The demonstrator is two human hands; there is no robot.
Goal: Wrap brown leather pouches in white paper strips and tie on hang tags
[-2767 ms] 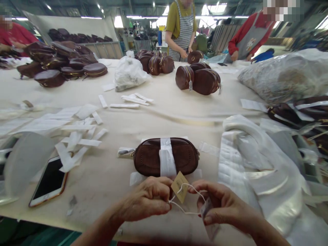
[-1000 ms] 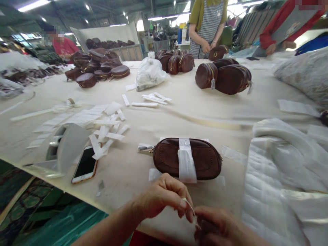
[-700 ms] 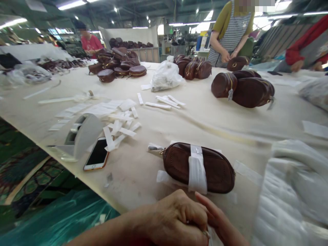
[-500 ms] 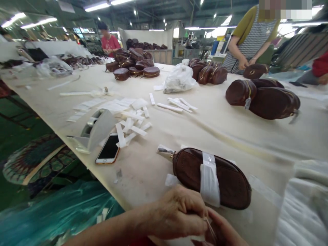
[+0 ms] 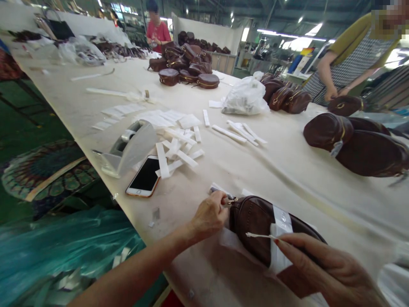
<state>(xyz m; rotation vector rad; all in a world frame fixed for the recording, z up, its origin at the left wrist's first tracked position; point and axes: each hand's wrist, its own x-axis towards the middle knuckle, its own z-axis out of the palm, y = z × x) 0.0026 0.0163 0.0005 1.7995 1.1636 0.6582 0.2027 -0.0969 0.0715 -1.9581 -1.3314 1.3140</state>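
A brown leather pouch point(image 5: 255, 221) wrapped with a white paper band point(image 5: 278, 238) lies on the cream table point(image 5: 287, 175) just in front of me. My left hand point(image 5: 209, 215) pinches the zipper pull point(image 5: 227, 200) at the pouch's left end. My right hand point(image 5: 322, 268) rests over the pouch's near right side and pinches a thin white string point(image 5: 260, 235) that points left across the pouch.
A phone point(image 5: 143, 181), a tape dispenser point(image 5: 129, 147) and several white paper strips point(image 5: 179, 149) lie to the left. More brown pouches point(image 5: 354, 147) sit to the right and in piles point(image 5: 187, 70) farther back, near a white plastic bag point(image 5: 244, 98). Other people work across the table.
My view has swung left and down. My hands were joined over the string in front of the pouch; now the left hand grips the zipper pull and the right holds the string over the pouch.
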